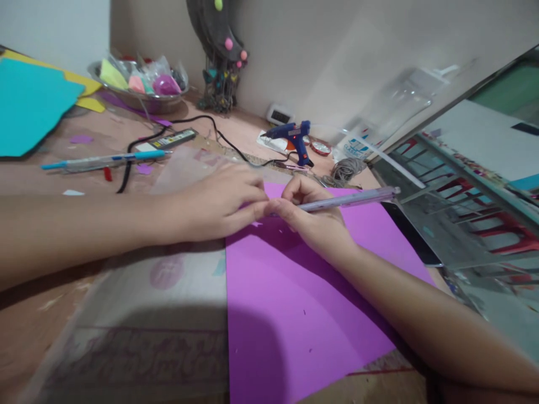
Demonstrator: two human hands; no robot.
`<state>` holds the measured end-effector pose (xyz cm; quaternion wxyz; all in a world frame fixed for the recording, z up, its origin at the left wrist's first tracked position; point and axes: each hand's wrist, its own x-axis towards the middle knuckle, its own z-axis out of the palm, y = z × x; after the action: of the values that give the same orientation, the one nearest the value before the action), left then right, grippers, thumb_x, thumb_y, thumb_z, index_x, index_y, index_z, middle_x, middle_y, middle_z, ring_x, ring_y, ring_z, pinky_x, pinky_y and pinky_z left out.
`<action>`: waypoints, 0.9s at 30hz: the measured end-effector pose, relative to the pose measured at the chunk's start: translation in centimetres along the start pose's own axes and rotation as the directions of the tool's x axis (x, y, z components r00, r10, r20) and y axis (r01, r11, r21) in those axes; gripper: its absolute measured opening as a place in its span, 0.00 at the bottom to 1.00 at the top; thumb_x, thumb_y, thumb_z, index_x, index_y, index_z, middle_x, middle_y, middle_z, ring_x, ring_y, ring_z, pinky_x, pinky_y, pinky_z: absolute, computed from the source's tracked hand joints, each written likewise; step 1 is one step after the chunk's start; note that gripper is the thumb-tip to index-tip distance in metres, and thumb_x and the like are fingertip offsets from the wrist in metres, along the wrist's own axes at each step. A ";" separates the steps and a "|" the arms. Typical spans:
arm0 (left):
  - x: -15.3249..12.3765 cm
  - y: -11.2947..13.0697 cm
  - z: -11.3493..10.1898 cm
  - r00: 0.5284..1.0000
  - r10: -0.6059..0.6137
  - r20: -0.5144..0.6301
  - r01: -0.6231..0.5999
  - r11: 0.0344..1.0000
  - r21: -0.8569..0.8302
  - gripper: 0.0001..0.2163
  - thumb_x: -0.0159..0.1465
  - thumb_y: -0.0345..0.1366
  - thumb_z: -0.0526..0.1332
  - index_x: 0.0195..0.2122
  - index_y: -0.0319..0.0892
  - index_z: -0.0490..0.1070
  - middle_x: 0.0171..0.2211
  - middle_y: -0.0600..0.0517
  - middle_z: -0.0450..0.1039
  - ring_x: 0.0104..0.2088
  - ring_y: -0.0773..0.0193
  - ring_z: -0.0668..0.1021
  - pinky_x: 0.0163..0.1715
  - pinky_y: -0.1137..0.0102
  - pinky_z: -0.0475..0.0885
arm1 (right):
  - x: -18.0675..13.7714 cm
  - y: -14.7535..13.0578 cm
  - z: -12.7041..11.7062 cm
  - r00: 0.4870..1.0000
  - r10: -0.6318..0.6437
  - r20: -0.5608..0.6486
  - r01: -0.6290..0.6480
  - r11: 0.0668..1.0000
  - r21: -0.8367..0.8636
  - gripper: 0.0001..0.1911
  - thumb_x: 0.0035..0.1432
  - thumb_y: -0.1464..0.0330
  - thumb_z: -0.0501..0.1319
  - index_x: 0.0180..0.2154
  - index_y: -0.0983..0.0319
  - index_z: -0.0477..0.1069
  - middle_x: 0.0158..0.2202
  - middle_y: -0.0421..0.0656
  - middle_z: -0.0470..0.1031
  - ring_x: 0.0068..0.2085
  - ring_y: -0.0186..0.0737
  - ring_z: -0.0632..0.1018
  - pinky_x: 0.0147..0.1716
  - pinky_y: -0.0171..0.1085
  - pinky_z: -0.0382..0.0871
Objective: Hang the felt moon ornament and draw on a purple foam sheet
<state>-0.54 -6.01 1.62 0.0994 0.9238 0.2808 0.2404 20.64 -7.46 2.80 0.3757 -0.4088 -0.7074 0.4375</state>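
My right hand (320, 219) is closed around a slim pale-purple pen (353, 198), whose back end points to the right. The pen's tip is hidden behind my fingers. Palm down, my left hand (231, 202) rests at the upper left edge of a purple sheet (290, 314), its fingers stretched forward and lying flat. Its fingertips meet the thumb of my right hand. Under the purple sheet is a translucent printed plastic sheet (168, 320). A few small dark specks lie on the purple paper.
A blue glue gun (290, 132) stands at the back near coiled grey cord (347, 168). Farther left are a metal bowl (155, 101) of bagged clay, a light-blue pen (105, 161), a cutter blade case (172, 139) and turquoise sheets (33, 106). A dark phone (412, 233) lies right.
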 end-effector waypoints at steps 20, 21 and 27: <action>-0.5 1.4 0.7 0.982 -0.002 -0.189 -0.001 1.000 -0.013 0.14 0.73 0.45 0.55 0.40 0.41 0.73 0.38 0.47 0.72 0.41 0.54 0.73 0.47 0.59 0.67 | 1.0 -3.9 -5.0 0.996 0.043 0.073 -0.075 0.852 0.518 0.20 0.63 0.50 0.55 0.28 0.57 0.60 0.27 0.38 0.66 0.20 0.32 0.60 0.21 0.36 0.61; -0.6 1.4 0.6 0.979 -0.004 -0.204 0.001 1.000 -0.016 0.14 0.74 0.44 0.54 0.42 0.41 0.73 0.39 0.47 0.72 0.43 0.54 0.73 0.47 0.58 0.67 | 1.0 -4.2 -5.1 0.997 0.038 0.065 -0.066 0.865 0.497 0.19 0.62 0.50 0.56 0.29 0.57 0.60 0.28 0.38 0.67 0.21 0.32 0.60 0.21 0.36 0.61; -0.4 1.3 0.5 0.976 0.027 -0.215 -0.025 1.000 0.011 0.14 0.74 0.33 0.48 0.43 0.41 0.74 0.39 0.47 0.74 0.45 0.55 0.74 0.49 0.60 0.69 | 1.0 -4.5 -5.4 0.998 0.012 0.055 -0.032 0.927 0.373 0.17 0.58 0.50 0.58 0.31 0.55 0.60 0.30 0.39 0.67 0.21 0.33 0.60 0.20 0.37 0.58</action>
<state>0.03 -7.38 1.41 0.0617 0.8963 0.2789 0.3392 23.97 -6.10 8.92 0.4233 -0.3261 -0.6160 0.5788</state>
